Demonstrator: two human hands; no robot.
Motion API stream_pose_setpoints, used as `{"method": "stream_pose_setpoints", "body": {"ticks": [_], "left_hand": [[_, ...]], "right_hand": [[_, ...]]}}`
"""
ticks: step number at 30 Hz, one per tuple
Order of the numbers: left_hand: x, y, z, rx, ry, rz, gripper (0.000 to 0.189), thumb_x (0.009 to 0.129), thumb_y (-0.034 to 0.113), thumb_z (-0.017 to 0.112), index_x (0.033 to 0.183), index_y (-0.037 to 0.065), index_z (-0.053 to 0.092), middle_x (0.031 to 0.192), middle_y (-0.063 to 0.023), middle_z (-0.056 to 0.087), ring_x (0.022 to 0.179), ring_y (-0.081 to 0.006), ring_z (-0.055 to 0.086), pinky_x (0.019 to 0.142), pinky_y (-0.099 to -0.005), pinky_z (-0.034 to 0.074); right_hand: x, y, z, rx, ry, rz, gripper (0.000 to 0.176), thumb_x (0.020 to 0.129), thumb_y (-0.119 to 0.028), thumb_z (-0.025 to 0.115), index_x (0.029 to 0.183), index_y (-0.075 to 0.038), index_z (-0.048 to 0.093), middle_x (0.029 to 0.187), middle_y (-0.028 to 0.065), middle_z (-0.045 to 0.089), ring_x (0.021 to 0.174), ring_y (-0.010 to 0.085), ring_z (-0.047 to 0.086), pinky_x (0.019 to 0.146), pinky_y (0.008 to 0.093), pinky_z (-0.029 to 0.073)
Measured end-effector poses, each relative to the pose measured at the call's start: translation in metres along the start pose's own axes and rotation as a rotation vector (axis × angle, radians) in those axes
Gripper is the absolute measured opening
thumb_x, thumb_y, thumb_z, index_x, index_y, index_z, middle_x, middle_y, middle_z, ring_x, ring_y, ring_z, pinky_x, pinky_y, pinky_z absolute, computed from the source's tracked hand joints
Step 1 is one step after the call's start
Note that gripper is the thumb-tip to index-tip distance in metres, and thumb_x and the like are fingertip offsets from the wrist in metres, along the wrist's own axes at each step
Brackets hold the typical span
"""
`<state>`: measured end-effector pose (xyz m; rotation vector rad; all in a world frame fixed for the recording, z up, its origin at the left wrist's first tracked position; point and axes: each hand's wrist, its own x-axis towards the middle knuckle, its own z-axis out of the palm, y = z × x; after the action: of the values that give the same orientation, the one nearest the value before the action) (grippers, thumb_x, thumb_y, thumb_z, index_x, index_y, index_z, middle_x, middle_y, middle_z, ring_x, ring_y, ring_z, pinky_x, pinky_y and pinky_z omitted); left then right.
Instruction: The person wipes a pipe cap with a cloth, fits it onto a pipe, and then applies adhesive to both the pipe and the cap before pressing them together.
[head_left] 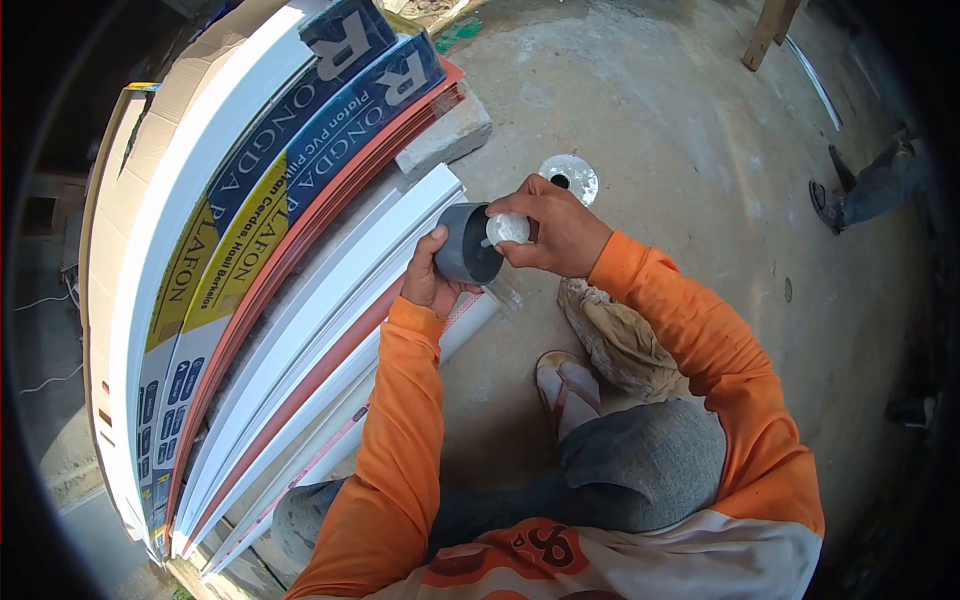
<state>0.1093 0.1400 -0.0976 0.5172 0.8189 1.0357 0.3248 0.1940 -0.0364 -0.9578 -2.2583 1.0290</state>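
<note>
My left hand (428, 275) is wrapped round a short grey plastic pipe fitting (460, 245), its open end turned toward the right. In my right hand (562, 228), a whitish round cap (509, 229) is pinched between thumb and fingers. A short stem on the cap points into the mouth of the fitting; its tip is hard to make out. Just beyond my right hand, a round white-topped can (583, 182) with a dark hole in its top stands on the concrete floor.
Long boxed ceiling panels (290, 190) and white plastic strips (330, 300) lie along the left. A white pipe (465, 322) runs beside them. A concrete block (445, 135) sits behind. A crumpled sack (620, 340) rests near my sandalled foot (568, 390). Another person's foot (826, 205) is at right.
</note>
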Motion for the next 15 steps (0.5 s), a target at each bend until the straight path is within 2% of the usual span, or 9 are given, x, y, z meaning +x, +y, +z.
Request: {"method": "stream_pose_setpoints", "body": {"ticks": [1,3,4,6,7,9,10,13,15], "left_hand": [[0.001,0.004,0.002,0.0,0.0,0.0,0.057,0.088,0.049,0.05,0.128,0.007,0.048,0.099,-0.0156,0.065,0.08,-0.0255,0.068,0.055,-0.0387,0.06],[0.001,0.011,0.007,-0.191,0.017,-0.091,0.065,0.089,0.06,0.039,0.127,0.008,0.049,0.098,-0.0152,0.066,0.081,-0.0273,0.068,0.053,-0.0369,0.059],[0.001,0.011,0.006,-0.191,0.019,-0.09,0.065,0.089,0.06,0.039,0.127,0.008,0.049,0.098,-0.0152,0.066,0.081,-0.0273,0.068,0.053,-0.0369,0.059],[0.001,0.01,0.006,-0.163,-0.015,-0.112,0.072,0.089,0.067,0.03,0.128,0.009,0.049,0.107,-0.0165,0.065,0.085,-0.0299,0.068,0.05,-0.0335,0.056],[0.0,0.01,0.009,-0.163,-0.013,-0.108,0.072,0.089,0.067,0.03,0.128,0.009,0.049,0.107,-0.0165,0.065,0.085,-0.0299,0.068,0.05,-0.0335,0.056],[-0.002,0.01,0.019,-0.227,0.156,-0.099,0.073,0.082,0.072,0.039,0.121,0.012,0.055,0.103,-0.0114,0.066,0.081,-0.0273,0.067,0.05,-0.0347,0.053],[-0.002,0.009,0.017,-0.228,0.155,-0.098,0.073,0.082,0.072,0.039,0.121,0.012,0.055,0.103,-0.0114,0.066,0.081,-0.0273,0.067,0.05,-0.0347,0.053],[-0.001,0.004,0.004,-0.313,0.234,-0.117,0.068,0.082,0.067,0.042,0.119,0.012,0.056,0.105,-0.0116,0.066,0.085,-0.0294,0.066,0.056,-0.0405,0.053],[0.0,0.0,-0.003,-0.331,0.149,-0.089,0.065,0.081,0.063,0.044,0.118,0.012,0.057,0.105,-0.0117,0.066,0.084,-0.0297,0.066,0.059,-0.0455,0.054]], "right_hand": [[0.001,-0.001,-0.003,0.0,0.0,0.0,0.045,0.073,-0.023,0.074,0.113,-0.007,0.063,0.096,0.0165,0.052,0.087,0.0297,0.058,0.075,0.0342,0.05],[0.006,-0.007,-0.016,-0.03,0.265,0.063,0.043,0.073,-0.023,0.073,0.112,-0.008,0.064,0.093,0.0153,0.053,0.083,0.0272,0.058,0.072,0.0329,0.05],[0.009,-0.008,-0.024,-0.029,0.264,0.062,0.043,0.073,-0.023,0.073,0.112,-0.008,0.064,0.093,0.0153,0.053,0.083,0.0272,0.058,0.072,0.0329,0.05],[0.013,-0.006,-0.044,0.122,0.5,0.207,0.04,0.074,-0.024,0.071,0.111,-0.008,0.066,0.09,0.0138,0.054,0.079,0.0248,0.058,0.071,0.0322,0.05],[0.014,-0.001,-0.052,0.123,0.497,0.203,0.04,0.074,-0.024,0.071,0.111,-0.008,0.066,0.09,0.0138,0.054,0.079,0.0248,0.058,0.071,0.0322,0.05],[0.013,0.012,-0.069,-0.123,0.562,0.293,0.04,0.075,-0.025,0.069,0.111,-0.008,0.066,0.092,0.016,0.056,0.079,0.0279,0.06,0.074,0.0344,0.051],[0.01,0.022,-0.074,-0.125,0.562,0.292,0.04,0.075,-0.025,0.069,0.111,-0.008,0.066,0.092,0.016,0.056,0.079,0.0279,0.06,0.074,0.0344,0.051],[0.004,0.047,-0.072,-0.34,0.392,0.327,0.041,0.076,-0.023,0.068,0.113,-0.007,0.064,0.097,0.0158,0.057,0.078,0.0263,0.061,0.072,0.0342,0.05],[0.004,0.053,-0.066,-0.42,0.262,0.339,0.042,0.075,-0.022,0.066,0.114,-0.006,0.063,0.103,0.0197,0.057,0.088,0.0349,0.062,0.08,0.0387,0.051]]}}
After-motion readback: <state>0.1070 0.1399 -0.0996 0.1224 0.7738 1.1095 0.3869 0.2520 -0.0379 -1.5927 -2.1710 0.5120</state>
